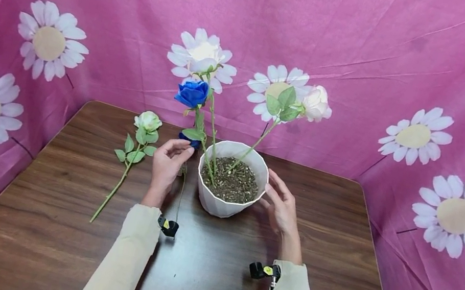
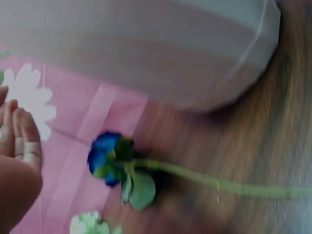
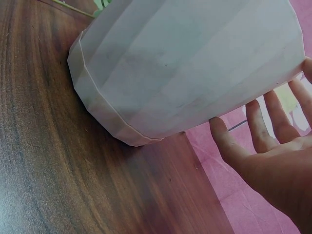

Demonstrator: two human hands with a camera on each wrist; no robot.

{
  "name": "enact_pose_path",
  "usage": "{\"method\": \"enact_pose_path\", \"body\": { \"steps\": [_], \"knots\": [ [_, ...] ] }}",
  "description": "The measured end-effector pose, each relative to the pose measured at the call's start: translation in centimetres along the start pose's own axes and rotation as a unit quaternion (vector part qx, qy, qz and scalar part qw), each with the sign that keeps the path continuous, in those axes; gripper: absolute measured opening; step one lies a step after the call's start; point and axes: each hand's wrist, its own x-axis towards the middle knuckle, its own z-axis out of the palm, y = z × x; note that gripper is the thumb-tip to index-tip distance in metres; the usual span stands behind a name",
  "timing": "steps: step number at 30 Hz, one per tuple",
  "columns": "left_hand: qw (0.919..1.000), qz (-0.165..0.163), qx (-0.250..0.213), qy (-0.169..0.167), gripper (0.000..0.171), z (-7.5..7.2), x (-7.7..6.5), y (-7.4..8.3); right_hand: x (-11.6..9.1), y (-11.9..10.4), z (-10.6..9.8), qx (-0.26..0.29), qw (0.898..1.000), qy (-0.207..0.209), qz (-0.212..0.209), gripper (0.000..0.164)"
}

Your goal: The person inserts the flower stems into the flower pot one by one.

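A white faceted flowerpot (image 1: 221, 208) filled with dark soil (image 1: 233, 181) stands on the table. Rising from it are a white rose (image 1: 205, 56), a blue rose (image 1: 192, 93) and a pale pink rose (image 1: 316, 104). My left hand (image 1: 168, 167) is beside the pot's left side, thumb and forefinger close together near the standing blue rose's leaves; nothing shows in its grasp. Behind that hand a second blue rose (image 2: 105, 158) lies on the table, its bloom partly hidden in the head view. My right hand (image 1: 282, 205) touches the pot's right side with spread fingertips (image 3: 218, 124).
On the table's left lies a pale green-white rose (image 1: 148, 121) with a leafy stem. The brown wooden table (image 1: 327, 244) meets a pink curtain (image 1: 364, 33) with daisy prints at the back and sides. Each wrist wears a small black camera (image 1: 168, 227).
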Motion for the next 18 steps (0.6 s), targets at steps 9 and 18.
{"method": "enact_pose_path", "body": {
  "steps": [9,18],
  "knots": [
    [0.991,-0.127,0.014,0.041,0.025,-3.3,0.2,-1.6,0.1,0.1,-0.3,0.002,1.0,-0.01,-0.004,0.052],
    [0.9677,-0.225,0.111,-0.025,0.031,-4.9,-0.7,-2.9,0.1,0.1,-0.1,0.007,1.0,-0.006,-0.002,0.052]
  ]
}}
